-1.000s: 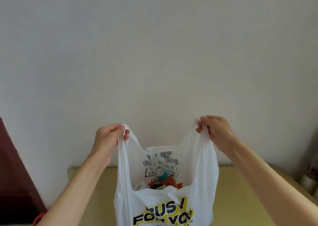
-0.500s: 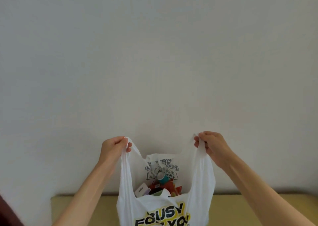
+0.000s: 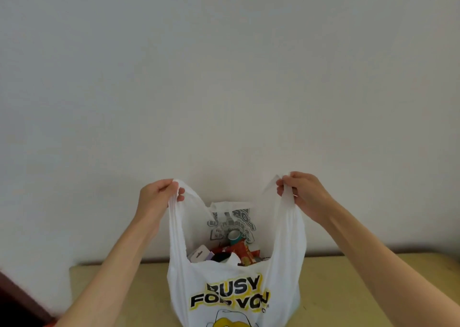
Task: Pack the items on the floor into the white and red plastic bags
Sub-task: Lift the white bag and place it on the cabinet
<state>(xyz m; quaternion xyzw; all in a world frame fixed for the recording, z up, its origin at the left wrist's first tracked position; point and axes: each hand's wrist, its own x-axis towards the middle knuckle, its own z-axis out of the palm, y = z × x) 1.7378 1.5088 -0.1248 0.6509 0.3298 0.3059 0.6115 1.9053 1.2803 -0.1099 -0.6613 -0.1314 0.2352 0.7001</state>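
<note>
One white bag [image 3: 236, 292] is in view, held up in front of a pale wall [image 3: 224, 78] and over a yellowish floor [image 3: 348, 282]. It is printed "BUSY FOR YOU" in black and yellow. The left hand [image 3: 155, 198] has its fingers curled round the left handle [image 3: 174, 209]; the right hand [image 3: 302, 192] pinches the right handle [image 3: 286, 202] between thumb and fingertips. Both handles are drawn apart, so the mouth stands open.

Contents visible through the mouth — one teal roll or tube [image 3: 233, 237], one red packet [image 3: 242, 253], one pale boxed item with a hang-hole [image 3: 199, 254] and one dark object [image 3: 220, 257]. Anything deeper is hidden, so the full count cannot be given. No red bag and no loose items appear on the floor in this view.

Assessment: the step in hand appears to be lifting or settling the loaded bag. To do it well, both handles should be kept level so that the load does not slide to one side. The right-hand pinch looks lighter than the left grip — a fuller hold through the loop would be safer under weight. The thin plastic may stretch at the handles, so the bag should not be jerked.
</note>
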